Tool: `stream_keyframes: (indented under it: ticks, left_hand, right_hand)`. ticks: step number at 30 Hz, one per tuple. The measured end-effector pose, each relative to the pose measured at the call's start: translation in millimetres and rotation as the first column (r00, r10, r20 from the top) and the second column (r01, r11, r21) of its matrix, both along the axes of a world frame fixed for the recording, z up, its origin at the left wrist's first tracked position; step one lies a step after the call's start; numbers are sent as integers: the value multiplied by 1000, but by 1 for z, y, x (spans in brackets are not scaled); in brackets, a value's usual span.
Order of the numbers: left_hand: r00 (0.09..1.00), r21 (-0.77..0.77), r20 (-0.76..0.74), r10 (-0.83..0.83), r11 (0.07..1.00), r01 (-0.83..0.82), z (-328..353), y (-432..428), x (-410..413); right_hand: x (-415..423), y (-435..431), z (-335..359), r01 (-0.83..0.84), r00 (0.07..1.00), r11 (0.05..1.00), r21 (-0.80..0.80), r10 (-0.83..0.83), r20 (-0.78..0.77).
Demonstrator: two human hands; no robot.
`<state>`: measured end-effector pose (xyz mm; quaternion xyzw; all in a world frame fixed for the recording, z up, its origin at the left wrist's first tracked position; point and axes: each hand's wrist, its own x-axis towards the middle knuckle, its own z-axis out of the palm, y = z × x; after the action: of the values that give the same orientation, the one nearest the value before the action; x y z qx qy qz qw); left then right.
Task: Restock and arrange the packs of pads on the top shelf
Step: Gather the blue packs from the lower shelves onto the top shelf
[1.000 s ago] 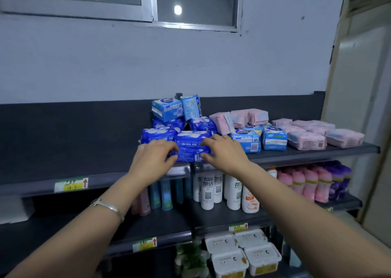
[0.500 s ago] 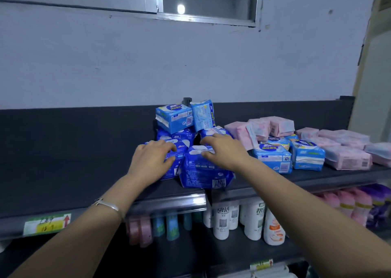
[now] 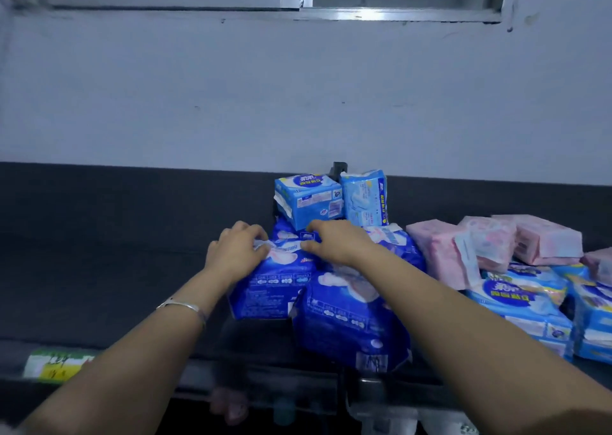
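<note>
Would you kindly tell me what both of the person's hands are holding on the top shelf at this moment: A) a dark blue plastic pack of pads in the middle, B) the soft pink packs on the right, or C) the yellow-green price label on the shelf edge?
A: the left hand and the right hand both curl over the top edge of the dark blue plastic pack of pads, while the soft pink packs lie untouched to the right.

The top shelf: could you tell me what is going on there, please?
A person is arranging packs on the top shelf. The left hand and right hand grip the far end of a dark blue pack. A second dark blue pack lies by the shelf's front edge; light blue packs stand behind, pink packs to the right.
</note>
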<state>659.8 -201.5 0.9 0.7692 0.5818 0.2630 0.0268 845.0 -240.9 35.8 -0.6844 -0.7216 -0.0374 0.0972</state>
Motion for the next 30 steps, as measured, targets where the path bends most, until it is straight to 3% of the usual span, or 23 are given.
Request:
stream_keyframes:
  ticks: [6,10,13,18,21,23,26,28,30]
  left_hand:
    - [974,-258,189,122,964,-71,-18,22,-3]
    - [894,-387,431,119,920,64,-27,16,-4]
    - [831,-342,552,72,928,147,-28,9,-7]
    - [638,-162,770,-17,962,221,-16,-3,-31]
    - [651,-69,759,-24,991,117,-4,-13,-53]
    - [706,-25,708,-29,998,65,-1,-22,-66]
    - [841,-57,541,-2,998,39,-6,-30,-83]
    - [909,-70,416,29,998,0,-7,-35,-89]
    - [969,19,244,37,999,-43,-2,-42,-89]
  right_hand:
    - [-8,30,-18,-72,997,979,-188,64,-51]
    - [-14,29,-24,-166,969,972,-168,130,-209]
    - [-16,21,-21,-192,931,976,-101,148,-333]
    - [-35,2,-14,-159,874,985,68,173,-454]
    - [-54,-7,-12,-142,862,982,127,185,-472]
    - [-68,-11,-15,-146,901,985,96,173,-398]
    - [-82,-13,-24,-140,971,990,22,142,-193]
    - [-88,-16,-26,-129,980,992,13,129,-152]
    - [-90,-20,-26,-118,983,993,15,119,-141]
